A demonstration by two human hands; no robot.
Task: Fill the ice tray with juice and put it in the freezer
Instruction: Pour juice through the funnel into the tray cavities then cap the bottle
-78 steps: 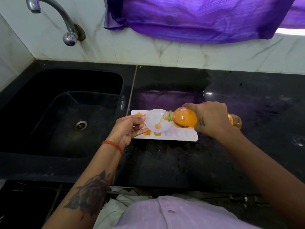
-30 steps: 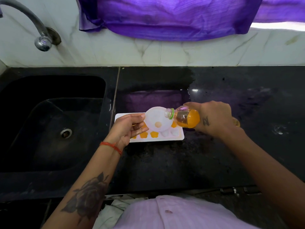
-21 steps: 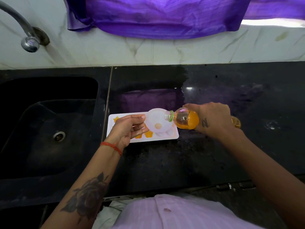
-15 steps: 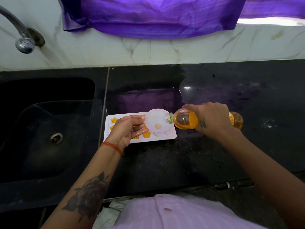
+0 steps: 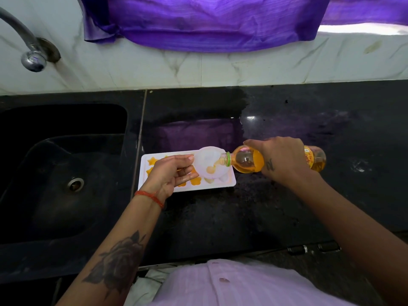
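On the black granite counter (image 5: 220, 217), right of the black sink (image 5: 61, 173), lies the white ice tray (image 5: 229, 184), long side toward me. Above, a purple curtain (image 5: 209, 21) hangs over the marble backsplash (image 5: 198, 69); steel tap (image 5: 31, 56) at upper left.

Juice bottle (image 5: 245, 162): held nearly horizontal in my right hand (image 5: 280, 162), fingers wrapped over its middle, neck with green ring pointing left. Orange juice pooled along its lower side; thin stream leaving the mouth.

White funnel (image 5: 209, 164): held over the right half of the tray by my left hand (image 5: 170, 175), fingers curled, thumb and fingertips pinching its left rim. Bottle mouth sits at the funnel's right rim. Small puddle of juice inside the bowl.

Tray cells: star-shaped ones at the left end and flower-shaped ones along the near row show orange; the cells at the right end look pale. Cells under my left hand and the funnel cannot be seen.

Red thread (image 5: 150, 196) on my left wrist.
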